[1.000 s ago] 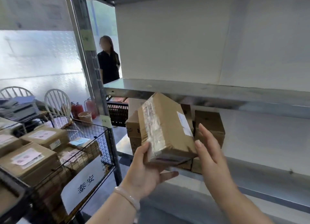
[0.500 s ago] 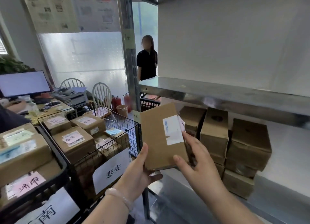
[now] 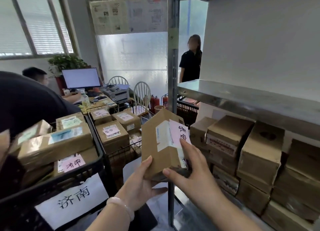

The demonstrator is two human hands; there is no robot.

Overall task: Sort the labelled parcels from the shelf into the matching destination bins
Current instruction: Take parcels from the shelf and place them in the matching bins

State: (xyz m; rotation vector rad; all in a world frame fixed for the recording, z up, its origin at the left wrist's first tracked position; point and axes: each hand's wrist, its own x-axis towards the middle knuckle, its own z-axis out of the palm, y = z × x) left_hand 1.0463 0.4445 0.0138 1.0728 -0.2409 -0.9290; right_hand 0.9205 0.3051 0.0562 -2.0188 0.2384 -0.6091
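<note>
A: Head view. What takes up the most room?

B: The metal rack [image 3: 242, 99] on the right. Its middle shelf is bare steel, and stacked brown boxes [image 3: 256, 154] fill the level under it, several high, touching one another.

A: And on the left?

B: A black bin [image 3: 97, 163] in the near corner, with a white sign [image 3: 72, 198] on its front written in black characters. Taped parcels are piled inside it, one bearing a pink slip. Just behind it stands a wire basket [image 3: 110, 107] with more labelled parcels in it.

A: Anyone else about?

B: A person in black [image 3: 190, 64] stands past the rack's upright post. Another sits at a desk by a monitor [image 3: 81, 78], far left. A dark sleeve cuts in at the left edge, close to the camera.

A: Now the box being sorted.

B: The parcel [image 3: 155, 144] is held upright in mid-air, between the basket and the rack, in front of the post. It carries a white label and a pink slip [image 3: 178, 132] with handwritten characters, which folds round one vertical edge.

A: How are the hands?

B: The left hand [image 3: 140, 187] cups the bottom corner from below, thumb up the near face, with a pale bracelet [image 3: 121, 208] at the wrist. The right hand [image 3: 192, 172] clasps the right side, thumb under the base and a fingertip on the lower end of the pink slip. Both are closed on the parcel.
</note>
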